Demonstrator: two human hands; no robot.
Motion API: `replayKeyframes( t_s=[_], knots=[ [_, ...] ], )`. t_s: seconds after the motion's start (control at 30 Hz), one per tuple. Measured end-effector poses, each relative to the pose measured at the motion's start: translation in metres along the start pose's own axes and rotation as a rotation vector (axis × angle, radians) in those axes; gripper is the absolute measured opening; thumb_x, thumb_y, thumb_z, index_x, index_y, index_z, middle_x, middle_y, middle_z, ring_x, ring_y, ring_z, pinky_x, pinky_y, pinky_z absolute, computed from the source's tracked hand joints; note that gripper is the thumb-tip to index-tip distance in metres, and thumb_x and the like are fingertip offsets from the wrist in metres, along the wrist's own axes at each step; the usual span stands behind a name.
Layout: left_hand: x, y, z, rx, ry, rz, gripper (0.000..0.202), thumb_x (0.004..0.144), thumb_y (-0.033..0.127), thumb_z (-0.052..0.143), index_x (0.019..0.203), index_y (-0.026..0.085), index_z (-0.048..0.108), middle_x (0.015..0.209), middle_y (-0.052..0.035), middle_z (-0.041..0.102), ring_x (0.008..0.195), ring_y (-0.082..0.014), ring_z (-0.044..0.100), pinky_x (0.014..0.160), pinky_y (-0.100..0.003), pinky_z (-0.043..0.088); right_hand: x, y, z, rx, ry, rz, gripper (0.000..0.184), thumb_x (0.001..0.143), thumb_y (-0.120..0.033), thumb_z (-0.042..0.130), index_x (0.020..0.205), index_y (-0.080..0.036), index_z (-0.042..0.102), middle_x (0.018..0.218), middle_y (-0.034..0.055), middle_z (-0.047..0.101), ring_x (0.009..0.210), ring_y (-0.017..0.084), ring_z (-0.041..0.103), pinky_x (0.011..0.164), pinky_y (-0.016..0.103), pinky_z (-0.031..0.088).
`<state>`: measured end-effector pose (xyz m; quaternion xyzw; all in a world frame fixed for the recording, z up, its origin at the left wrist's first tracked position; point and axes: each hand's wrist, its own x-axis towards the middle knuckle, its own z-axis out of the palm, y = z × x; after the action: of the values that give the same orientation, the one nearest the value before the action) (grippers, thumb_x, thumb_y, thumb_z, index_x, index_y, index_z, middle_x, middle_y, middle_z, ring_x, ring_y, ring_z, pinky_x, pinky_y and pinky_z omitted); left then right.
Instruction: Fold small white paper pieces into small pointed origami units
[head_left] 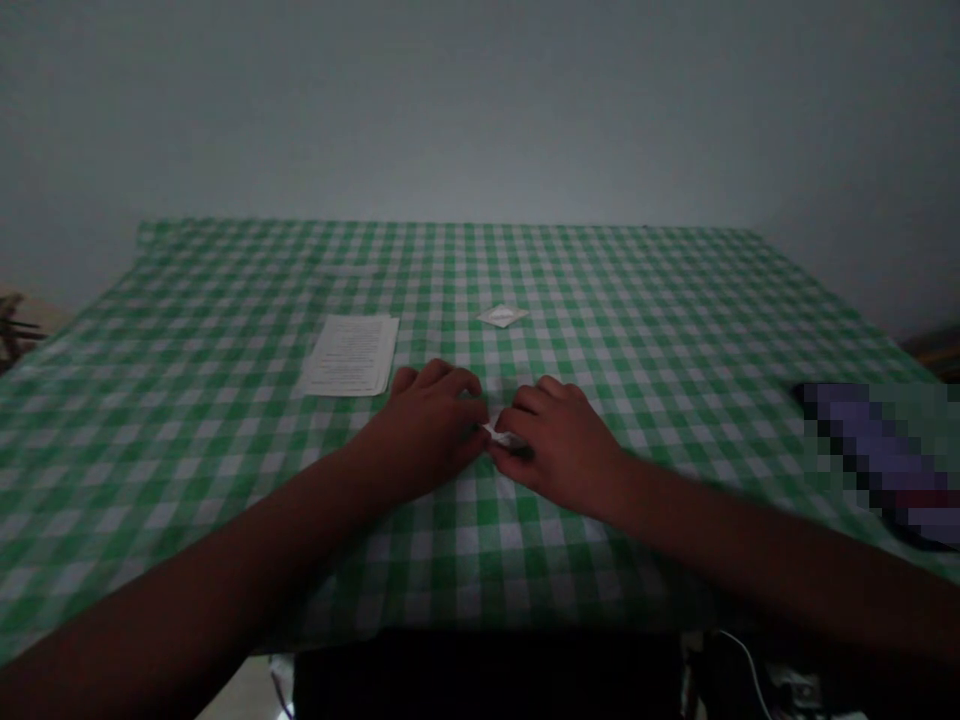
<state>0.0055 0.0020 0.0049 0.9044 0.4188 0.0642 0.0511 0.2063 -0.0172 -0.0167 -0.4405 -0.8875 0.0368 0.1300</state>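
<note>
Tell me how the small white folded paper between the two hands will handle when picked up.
The small white folded paper looks thin, so it will likely weigh almost nothing and flex easily, though its creases may add some stiffness. Pinched between the left hand and right hand, it would probably crumple easily.

1 head-worn view, facing forward and down over the left hand point(424, 430) and right hand point(559, 450)

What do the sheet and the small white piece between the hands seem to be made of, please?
The sheet looks like thin matt paper with faint printed lines. The white piece looks like creased paper too, though fingers hide most of it.
</note>
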Motion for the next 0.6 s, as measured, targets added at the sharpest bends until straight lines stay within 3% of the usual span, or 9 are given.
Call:
replayKeyframes(
  t_s=[0.27,0.47,0.6],
  knots=[
    [0.000,0.000,-0.002,-0.077,-0.012,-0.016,0.013,0.088,0.032,0.061,0.094,0.025,0.071,0.117,-0.0034,0.063,0.110,-0.0274,0.050,0.086,-0.044,0.035,0.002,-0.003,0.001,-0.018,-0.010,0.019,0.023,0.092,-0.043,0.056,0.093,-0.022,0.066,0.092,0.0059,0.061,0.091,0.024,0.047,0.075,0.037,0.031],
    [0.003,-0.015,0.005,-0.227,-0.017,-0.024,0.019,0.086,0.031,0.064,0.104,0.027,0.068,0.117,-0.0026,0.063,0.111,-0.0245,0.053,0.091,-0.043,0.037,0.002,0.002,0.001,0.047,-0.040,-0.004,0.024,0.094,-0.042,0.055,0.096,-0.021,0.066,0.094,0.0064,0.059,0.092,0.023,0.048,0.080,0.037,0.035],
    [0.006,-0.024,0.005,-0.256,-0.033,-0.046,0.011,0.087,0.031,0.063,0.093,0.025,0.071,0.118,-0.0022,0.063,0.111,-0.0238,0.056,0.094,-0.044,0.038,0.001,0.002,0.002,0.046,-0.020,0.006,0.027,0.094,-0.044,0.054,0.101,-0.022,0.068,0.096,0.0072,0.059,0.093,0.024,0.047,0.081,0.038,0.036]
  ],
)
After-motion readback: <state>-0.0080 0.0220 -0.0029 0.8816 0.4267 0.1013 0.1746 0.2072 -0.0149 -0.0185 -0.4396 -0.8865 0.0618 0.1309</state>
